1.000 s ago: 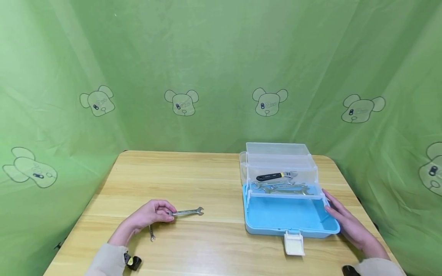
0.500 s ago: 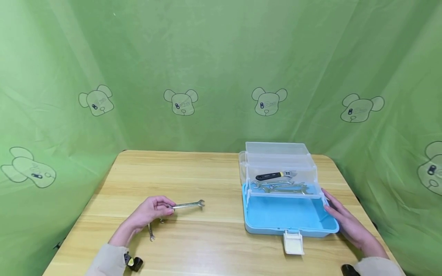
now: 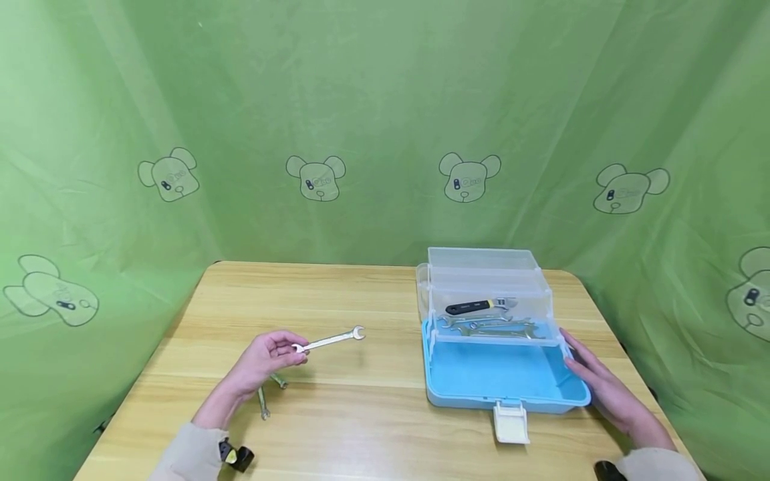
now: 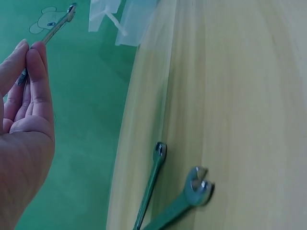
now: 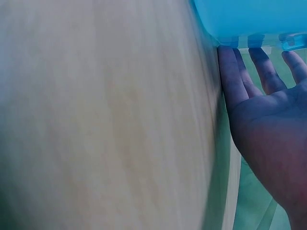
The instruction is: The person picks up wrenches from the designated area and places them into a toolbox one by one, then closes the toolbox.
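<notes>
My left hand (image 3: pixel 265 361) pinches one end of a silver open-end wrench (image 3: pixel 331 340) between thumb and fingers, holding it above the table with its other end pointing right. Two more wrenches lie on the table under that hand: one wrench (image 4: pixel 150 189) and, beside it, a second wrench (image 4: pixel 180 203) in the left wrist view. My right hand (image 3: pixel 610 394) rests with extended fingers against the right side of a blue toolbox (image 3: pixel 502 371). In the toolbox's clear raised tray lie several silver wrenches (image 3: pixel 493 323) and a black-handled adjustable wrench (image 3: pixel 478 306).
The toolbox stands open at the right of the wooden table (image 3: pixel 361 427), its white latch (image 3: pixel 511 424) hanging toward the front. Clear tiers (image 3: pixel 484 259) rise at its back. A green curtain (image 3: pixel 385 100) surrounds the table's back and sides.
My left hand has lifted the wrench off the table, raising it and tilting its free end up. A second wrench under the hand has come into view. The right hand stays in place.
</notes>
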Tool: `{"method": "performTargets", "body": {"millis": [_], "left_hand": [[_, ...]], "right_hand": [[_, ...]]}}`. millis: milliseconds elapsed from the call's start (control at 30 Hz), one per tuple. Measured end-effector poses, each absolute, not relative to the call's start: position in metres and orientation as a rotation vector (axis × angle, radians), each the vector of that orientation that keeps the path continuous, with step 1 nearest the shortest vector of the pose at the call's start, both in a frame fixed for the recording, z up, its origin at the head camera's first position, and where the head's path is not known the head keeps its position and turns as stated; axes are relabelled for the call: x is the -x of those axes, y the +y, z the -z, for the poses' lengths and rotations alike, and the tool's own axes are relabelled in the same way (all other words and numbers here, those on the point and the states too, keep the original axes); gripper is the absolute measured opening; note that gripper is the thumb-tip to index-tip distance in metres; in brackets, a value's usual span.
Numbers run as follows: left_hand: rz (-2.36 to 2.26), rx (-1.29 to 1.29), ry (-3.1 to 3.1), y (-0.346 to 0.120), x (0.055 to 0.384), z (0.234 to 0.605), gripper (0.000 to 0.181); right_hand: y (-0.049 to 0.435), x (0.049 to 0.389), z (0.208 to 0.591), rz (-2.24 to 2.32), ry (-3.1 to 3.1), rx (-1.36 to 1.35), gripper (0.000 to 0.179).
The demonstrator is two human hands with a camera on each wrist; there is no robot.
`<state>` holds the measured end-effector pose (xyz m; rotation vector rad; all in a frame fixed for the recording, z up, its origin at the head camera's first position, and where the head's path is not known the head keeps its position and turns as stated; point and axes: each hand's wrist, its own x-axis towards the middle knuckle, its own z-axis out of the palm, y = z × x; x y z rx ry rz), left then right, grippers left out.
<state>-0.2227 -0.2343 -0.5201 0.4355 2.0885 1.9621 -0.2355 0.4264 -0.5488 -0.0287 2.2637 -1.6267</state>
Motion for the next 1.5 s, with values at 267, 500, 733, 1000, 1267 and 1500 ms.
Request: {"method": "performTargets", "body": {"millis": [267, 500, 733, 1000, 1267, 1500], "left_hand": [[-2.019, -0.426, 2.058, -0.22, 0.227, 0.516, 0.037], [-2.038, -0.442, 2.047, -0.196, 0.237, 0.517, 0.035], [-2.045, -0.426, 2.011, -0.163, 0.251, 0.515, 0.038], [-2.07, -0.485, 1.951, -0.121, 0.27, 0.511, 0.035], [-2.074, -0.551, 1.924, -0.082, 0.284, 0.509, 0.03], [-2.061, -0.565, 1.917, -0.048, 0.292, 0.503, 0.03]], "right_hand": [[0.427, 0.234, 0.548, 1.629, 2.257, 0.026, 0.07], [0.427, 0.234, 0.548, 1.629, 2.251, 0.017, 0.07], [0.428, 0.233, 0.547, 1.621, 2.255, 0.013, 0.071], [0.429, 0.233, 0.547, 1.596, 2.274, 0.011, 0.071], [0.428, 0.235, 0.551, 1.607, 2.277, 0.023, 0.071], [0.428, 0.235, 0.552, 1.62, 2.277, 0.02, 0.071]]}}
